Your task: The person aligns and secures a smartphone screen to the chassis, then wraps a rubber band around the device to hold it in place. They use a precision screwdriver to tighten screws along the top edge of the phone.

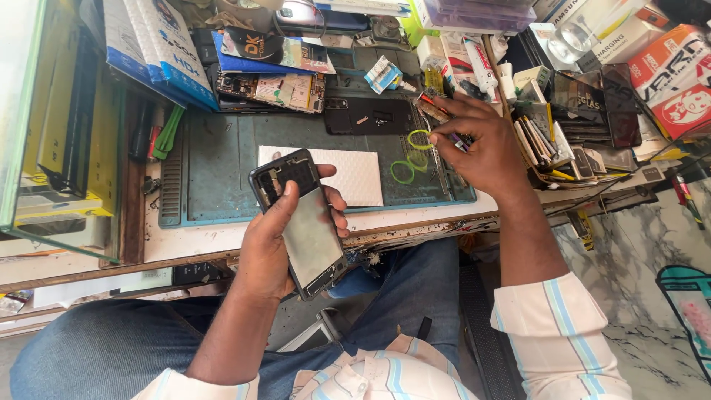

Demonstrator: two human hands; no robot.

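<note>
My left hand (275, 244) grips an opened smartphone (300, 222) with its back cover off, held over the table's front edge; the thumb lies across its metal plate. My right hand (478, 141) reaches over the right side of the green work mat (222, 148), fingers pinched on a small thin tool (461, 142) whose tip I cannot make out. Two green rings (404, 172) lie on the mat just left of that hand. A black phone back cover (370, 116) rests at the mat's far edge.
A white textured sheet (355, 174) lies mid-mat. Piles of phone parts, screens and boxes (578, 111) crowd the right and far side. Blue boxes (159, 48) and a glass case (44, 126) stand at the left. My knees are below the table's edge.
</note>
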